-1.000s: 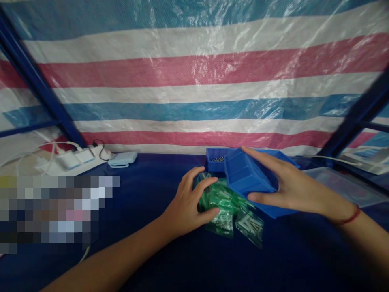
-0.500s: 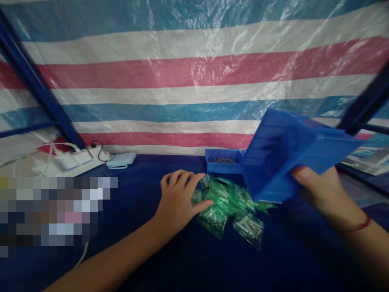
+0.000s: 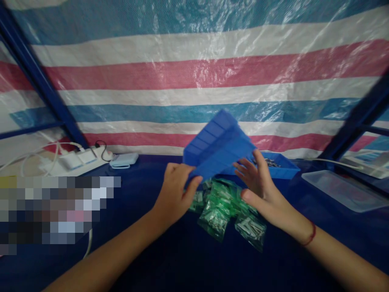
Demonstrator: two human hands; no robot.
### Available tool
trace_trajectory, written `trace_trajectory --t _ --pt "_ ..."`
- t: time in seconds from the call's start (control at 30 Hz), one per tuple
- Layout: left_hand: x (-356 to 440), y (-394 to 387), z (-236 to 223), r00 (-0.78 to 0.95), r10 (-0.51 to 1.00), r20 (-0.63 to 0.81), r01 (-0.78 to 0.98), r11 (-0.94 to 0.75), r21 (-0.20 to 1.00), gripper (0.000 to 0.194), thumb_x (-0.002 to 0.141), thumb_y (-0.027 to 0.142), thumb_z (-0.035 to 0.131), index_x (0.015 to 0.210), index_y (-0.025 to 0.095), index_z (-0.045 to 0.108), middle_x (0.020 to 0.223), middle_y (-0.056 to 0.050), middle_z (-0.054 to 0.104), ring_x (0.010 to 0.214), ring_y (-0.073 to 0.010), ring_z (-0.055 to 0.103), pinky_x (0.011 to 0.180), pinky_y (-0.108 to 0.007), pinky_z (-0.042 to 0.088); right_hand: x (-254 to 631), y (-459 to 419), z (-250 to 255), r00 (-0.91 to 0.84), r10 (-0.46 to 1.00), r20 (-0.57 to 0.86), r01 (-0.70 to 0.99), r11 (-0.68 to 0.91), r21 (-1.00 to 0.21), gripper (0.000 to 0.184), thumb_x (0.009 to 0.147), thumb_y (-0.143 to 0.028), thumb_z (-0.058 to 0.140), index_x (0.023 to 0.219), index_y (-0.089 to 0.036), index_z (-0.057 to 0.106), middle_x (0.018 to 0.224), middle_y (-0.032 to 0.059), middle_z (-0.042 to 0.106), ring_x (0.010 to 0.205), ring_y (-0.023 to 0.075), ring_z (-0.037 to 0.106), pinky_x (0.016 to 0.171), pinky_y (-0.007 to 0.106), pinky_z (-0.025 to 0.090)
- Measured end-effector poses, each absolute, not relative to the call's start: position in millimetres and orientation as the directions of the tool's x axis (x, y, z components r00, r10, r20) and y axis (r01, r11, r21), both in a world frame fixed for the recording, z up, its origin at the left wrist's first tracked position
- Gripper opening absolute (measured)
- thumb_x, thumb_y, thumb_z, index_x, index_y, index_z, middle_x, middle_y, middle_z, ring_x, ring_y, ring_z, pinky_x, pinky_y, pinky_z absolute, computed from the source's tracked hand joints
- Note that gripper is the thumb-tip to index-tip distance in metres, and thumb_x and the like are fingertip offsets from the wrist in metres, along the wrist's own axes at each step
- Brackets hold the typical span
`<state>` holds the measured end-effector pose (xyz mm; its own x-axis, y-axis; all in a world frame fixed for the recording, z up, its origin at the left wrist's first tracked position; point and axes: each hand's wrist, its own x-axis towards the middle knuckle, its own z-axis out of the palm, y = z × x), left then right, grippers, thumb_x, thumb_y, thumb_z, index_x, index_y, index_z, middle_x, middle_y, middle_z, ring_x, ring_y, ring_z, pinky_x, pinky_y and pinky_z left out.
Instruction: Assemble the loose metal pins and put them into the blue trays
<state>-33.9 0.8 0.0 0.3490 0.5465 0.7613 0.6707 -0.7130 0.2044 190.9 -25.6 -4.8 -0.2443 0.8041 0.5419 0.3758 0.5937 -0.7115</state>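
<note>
A blue plastic bin (image 3: 217, 140) is tilted in the air above the table. My left hand (image 3: 176, 188) grips its lower left edge between thumb and fingers. Beside the bin's right end, my right hand (image 3: 263, 188) is open, fingers spread; whether a fingertip still touches the bin I cannot tell. Below lies a pile of small clear and green plastic bags (image 3: 217, 207) with metal screw-like pieces inside. One bag (image 3: 251, 229) rests at the pile's front right. Behind my right hand, a low blue tray (image 3: 285, 168) with loose metal pieces is partly hidden.
A clear plastic lid or tray (image 3: 343, 190) lies at the right. A white power strip (image 3: 79, 160) with cables and a light blue device (image 3: 124, 160) are at the back left. Blue frame posts (image 3: 51, 93) and a striped sheet (image 3: 182, 77) bound the dark blue table.
The blue bin has moved left from my right hand to my left hand, which has closed on its edge. My right hand has moved left and opened, uncovering the tray behind.
</note>
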Motion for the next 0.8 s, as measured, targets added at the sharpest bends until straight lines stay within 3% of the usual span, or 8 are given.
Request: trace_trajectory --t 0.1,0.23,0.4,0.53,0.8 --pt "-59.4 30.2 3.9 0.164 0.566 0.808 0.843 -0.505 0.182 0.025 0.09 0.025 0.043 0.11 0.015 0.053 0.1 -0.009 0.062 0.087 -0.0241 0.048 0.08 -0.04 0.04 196.7 -18.5 -11.4 -0.199 0.828 0.524 0.342 0.56 -0.755 0.074 0.084 -0.044 0.053 0.141 -0.035 0.005 0.143 0.0115 0.03 0.129 0.0267 0.037 0.103 0.053 0.033" --pt "-90.2 62.0 -3.3 0.225 0.654 0.722 0.923 -0.382 0.058 0.025 0.089 0.022 0.044 0.109 0.02 0.058 0.102 -0.009 0.063 0.092 -0.0284 0.047 0.081 -0.045 0.036 198.8 -13.9 -12.7 -0.114 0.831 0.545 0.449 0.532 -0.718 0.068 0.082 -0.041 0.058 0.137 -0.032 0.02 0.133 0.0117 0.041 0.12 0.0267 0.045 0.097 0.052 0.04" --pt "-98.0 83.6 -30.6 0.354 0.719 0.598 0.869 -0.49 0.075 0.024 0.088 0.018 0.044 0.105 0.021 0.06 0.103 -0.007 0.06 0.094 -0.0252 0.049 0.083 -0.041 0.04 205.4 -8.6 -10.0 -0.084 0.835 0.544 0.605 0.477 -0.638 0.053 0.082 -0.044 0.055 0.127 -0.023 0.037 0.12 0.0126 0.053 0.109 0.0276 0.054 0.089 0.049 0.047" --pt "-91.2 89.2 -45.5 0.343 0.716 0.608 0.849 -0.513 0.124 0.026 0.088 0.016 0.042 0.105 0.016 0.06 0.108 -0.01 0.05 0.092 -0.0213 0.05 0.086 -0.039 0.043 207.8 -6.7 -13.4 -0.176 0.873 0.455 0.708 0.433 -0.558 0.033 0.085 -0.043 0.049 0.109 -0.022 0.052 0.105 0.0095 0.063 0.096 0.0265 0.061 0.085 0.049 0.049" --pt "-83.5 84.4 -44.2 0.269 0.721 0.639 0.822 -0.517 0.237 0.024 0.088 0.019 0.044 0.107 0.019 0.059 0.113 -0.009 0.041 0.084 -0.0159 0.054 0.09 -0.039 0.045 201.4 -7.3 -21.6 -0.344 0.844 0.412 0.741 0.514 -0.433 0.026 0.086 -0.038 0.048 0.104 -0.021 0.057 0.105 0.0083 0.063 0.102 0.024 0.059 0.091 0.046 0.046"
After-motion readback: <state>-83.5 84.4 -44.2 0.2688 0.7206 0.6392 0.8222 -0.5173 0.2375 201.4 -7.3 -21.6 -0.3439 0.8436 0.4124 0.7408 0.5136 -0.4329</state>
